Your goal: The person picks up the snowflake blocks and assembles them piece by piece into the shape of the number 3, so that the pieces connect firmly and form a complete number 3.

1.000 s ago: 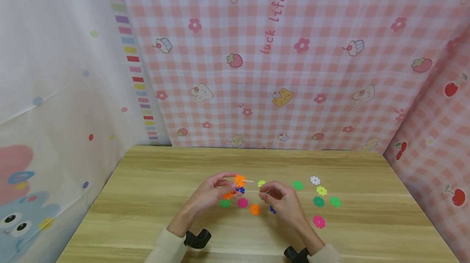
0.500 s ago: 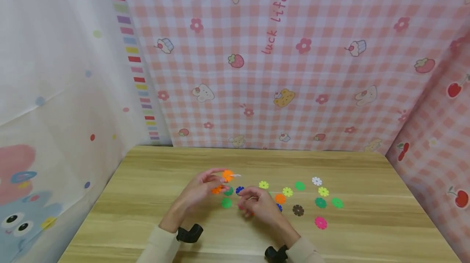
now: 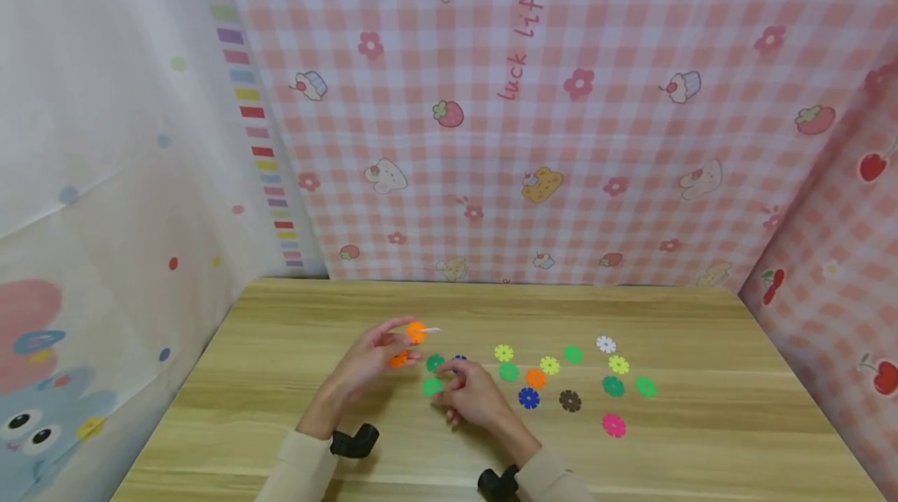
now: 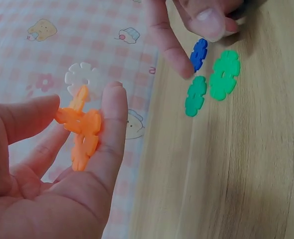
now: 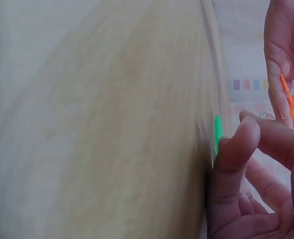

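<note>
My left hand [image 3: 368, 354] pinches a small assembly of interlocked orange snowflake discs [image 4: 84, 127], raised over the table. A white snowflake disc [image 4: 77, 77] sticks out from its far side. To the right, my right hand [image 3: 477, 393] is low over the table with fingers loosely bent; nothing shows between thumb and index finger. Beside its fingertips lie a light green disc [image 3: 431, 386] and a dark green disc [image 3: 435, 362]. A blue disc [image 4: 199, 55] is partly covered by that hand in the head view.
On the wooden table [image 3: 316, 315], several loose discs lie right of my hands, among them a brown disc [image 3: 570, 401], a blue disc [image 3: 529, 397], an orange disc [image 3: 536, 379] and a pink disc [image 3: 613, 425]. A checkered cloth [image 3: 477, 143] hangs behind the table.
Both hands have moved left. My right hand has come away from the held assembly and down toward the green discs. The brown and blue discs on the right are now uncovered.
</note>
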### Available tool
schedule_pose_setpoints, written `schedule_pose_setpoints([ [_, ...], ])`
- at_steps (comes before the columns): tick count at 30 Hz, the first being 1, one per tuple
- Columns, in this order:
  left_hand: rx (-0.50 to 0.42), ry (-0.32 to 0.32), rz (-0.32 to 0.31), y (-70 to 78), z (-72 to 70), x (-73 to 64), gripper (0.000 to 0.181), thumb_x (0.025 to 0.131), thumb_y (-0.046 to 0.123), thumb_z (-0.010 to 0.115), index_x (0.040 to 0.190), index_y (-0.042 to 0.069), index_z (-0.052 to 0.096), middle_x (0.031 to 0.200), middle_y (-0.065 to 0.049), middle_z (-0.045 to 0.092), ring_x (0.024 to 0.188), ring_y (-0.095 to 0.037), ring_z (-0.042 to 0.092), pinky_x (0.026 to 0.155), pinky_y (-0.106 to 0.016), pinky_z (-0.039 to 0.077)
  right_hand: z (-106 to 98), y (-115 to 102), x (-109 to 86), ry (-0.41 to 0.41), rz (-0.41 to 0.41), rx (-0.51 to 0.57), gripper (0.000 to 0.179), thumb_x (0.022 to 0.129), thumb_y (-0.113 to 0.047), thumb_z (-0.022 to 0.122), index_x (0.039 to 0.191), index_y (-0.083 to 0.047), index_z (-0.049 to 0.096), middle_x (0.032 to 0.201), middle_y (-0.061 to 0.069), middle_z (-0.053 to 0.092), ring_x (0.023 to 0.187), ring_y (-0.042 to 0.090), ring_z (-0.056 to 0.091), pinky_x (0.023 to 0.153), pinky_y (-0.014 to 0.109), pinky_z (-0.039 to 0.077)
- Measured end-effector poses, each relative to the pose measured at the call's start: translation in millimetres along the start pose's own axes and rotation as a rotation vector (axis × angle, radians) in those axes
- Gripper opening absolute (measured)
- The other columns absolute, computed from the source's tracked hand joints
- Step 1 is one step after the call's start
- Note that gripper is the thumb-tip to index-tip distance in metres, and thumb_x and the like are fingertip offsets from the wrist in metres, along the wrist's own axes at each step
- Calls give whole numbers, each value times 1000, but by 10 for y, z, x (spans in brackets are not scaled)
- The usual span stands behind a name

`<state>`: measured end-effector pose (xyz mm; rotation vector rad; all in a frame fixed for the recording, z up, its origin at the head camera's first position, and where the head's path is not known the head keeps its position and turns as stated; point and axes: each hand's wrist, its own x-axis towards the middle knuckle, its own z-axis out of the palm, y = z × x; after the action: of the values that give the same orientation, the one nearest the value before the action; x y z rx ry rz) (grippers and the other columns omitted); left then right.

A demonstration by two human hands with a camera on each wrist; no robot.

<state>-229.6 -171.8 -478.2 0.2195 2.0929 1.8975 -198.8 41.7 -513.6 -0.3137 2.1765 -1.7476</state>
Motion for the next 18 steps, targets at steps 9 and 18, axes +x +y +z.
schedule_pose_setpoints([
  [9, 23, 11, -19, -7, -24, -12, 44, 103, 13, 51, 146, 9, 45, 122, -28, 59, 106, -32, 67, 98, -46, 52, 51, 4, 26, 28, 42, -49, 44, 82, 1, 76, 124, 3, 62, 64, 8, 62, 42, 11, 54, 43, 26, 51],
  [18, 23, -12, -14, -16, -19, -5, 45, 103, 14, 51, 147, 9, 44, 122, -27, 57, 108, -36, 66, 99, -48, 51, 96, 8, 66, 73, 65, -38, 36, 81, 5, 75, 116, 5, 66, 61, 11, 64, 39, 10, 55, 41, 28, 52],
])
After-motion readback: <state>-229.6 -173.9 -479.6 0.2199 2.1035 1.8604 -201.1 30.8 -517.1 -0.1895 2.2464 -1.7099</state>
